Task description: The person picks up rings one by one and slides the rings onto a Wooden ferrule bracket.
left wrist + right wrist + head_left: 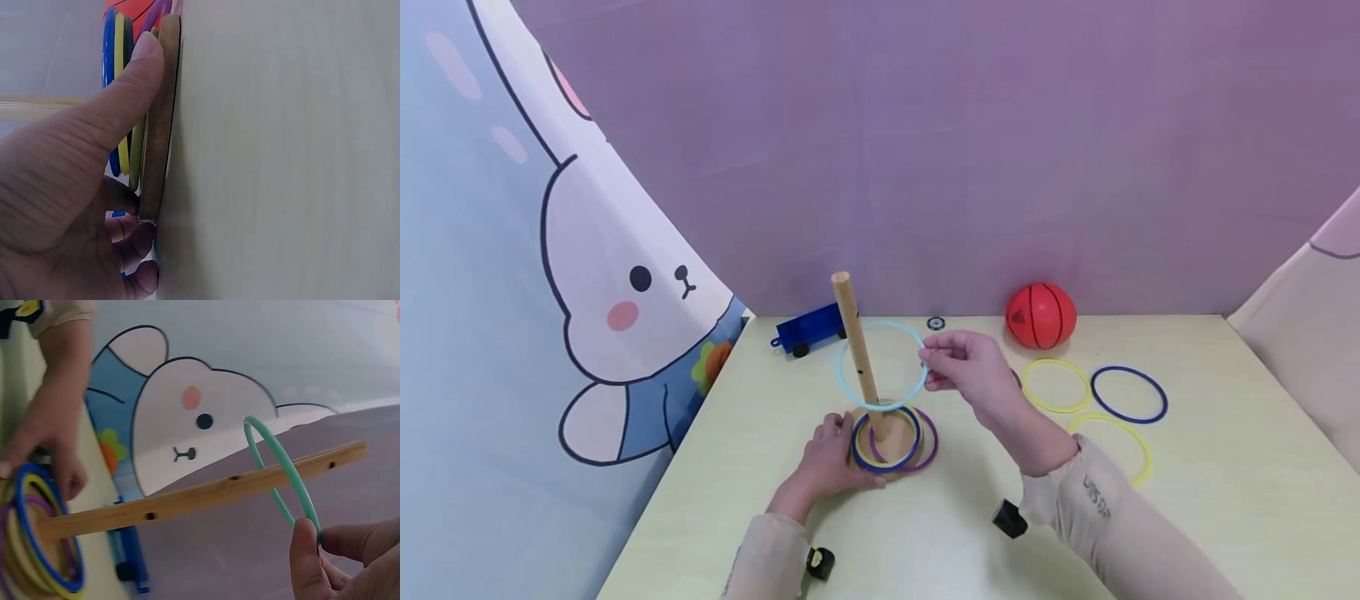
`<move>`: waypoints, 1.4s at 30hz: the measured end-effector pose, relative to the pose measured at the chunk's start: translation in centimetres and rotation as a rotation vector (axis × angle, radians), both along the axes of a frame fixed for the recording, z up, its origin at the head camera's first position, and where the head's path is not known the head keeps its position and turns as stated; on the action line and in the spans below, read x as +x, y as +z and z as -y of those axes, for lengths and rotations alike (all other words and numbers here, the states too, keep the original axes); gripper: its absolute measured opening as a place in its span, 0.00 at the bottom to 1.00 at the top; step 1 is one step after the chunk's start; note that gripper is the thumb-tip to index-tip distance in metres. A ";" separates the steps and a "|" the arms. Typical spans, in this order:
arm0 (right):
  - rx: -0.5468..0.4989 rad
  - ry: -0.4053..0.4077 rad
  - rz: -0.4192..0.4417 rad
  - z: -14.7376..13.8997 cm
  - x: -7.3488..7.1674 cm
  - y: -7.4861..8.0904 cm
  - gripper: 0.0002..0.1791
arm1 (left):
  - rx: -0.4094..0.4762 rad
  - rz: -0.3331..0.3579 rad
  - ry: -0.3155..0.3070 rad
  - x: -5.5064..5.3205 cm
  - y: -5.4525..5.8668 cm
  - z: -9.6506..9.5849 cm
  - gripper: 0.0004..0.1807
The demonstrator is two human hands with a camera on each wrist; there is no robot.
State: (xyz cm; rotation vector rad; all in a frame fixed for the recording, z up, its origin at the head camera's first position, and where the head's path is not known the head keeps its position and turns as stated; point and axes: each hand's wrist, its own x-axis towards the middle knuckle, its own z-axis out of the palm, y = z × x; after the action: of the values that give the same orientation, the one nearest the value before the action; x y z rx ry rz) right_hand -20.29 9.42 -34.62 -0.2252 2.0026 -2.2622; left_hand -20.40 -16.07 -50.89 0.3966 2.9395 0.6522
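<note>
A wooden post rises, leaning slightly in the head view, from a round wooden base. With thumb and fingers on opposite sides, my left hand grips the edge of that base. My right hand pinches a turquoise ring between thumb and fingers. This ring encircles the upper part of the post, well above the base. Lower down, a blue ring, a yellow ring and a purple ring lie around the post's foot, along with a greenish ring.
Right of the post lie a yellow ring, a dark blue ring and another yellow ring. A red ball sits by the back wall. Behind the post stand a blue toy cart and a small compass-like disc.
</note>
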 end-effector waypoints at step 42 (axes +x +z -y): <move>0.196 -0.107 0.122 -2.9 1.8 -12.2 0.13 | -0.008 0.005 0.007 0.1 0.2 -0.1 0.70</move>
State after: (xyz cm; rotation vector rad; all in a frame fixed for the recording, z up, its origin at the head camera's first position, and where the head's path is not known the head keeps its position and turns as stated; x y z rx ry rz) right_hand -18.47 12.30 -46.86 0.0371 2.2002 -2.0615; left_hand -20.32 -15.93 -50.69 0.3830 2.9395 0.6417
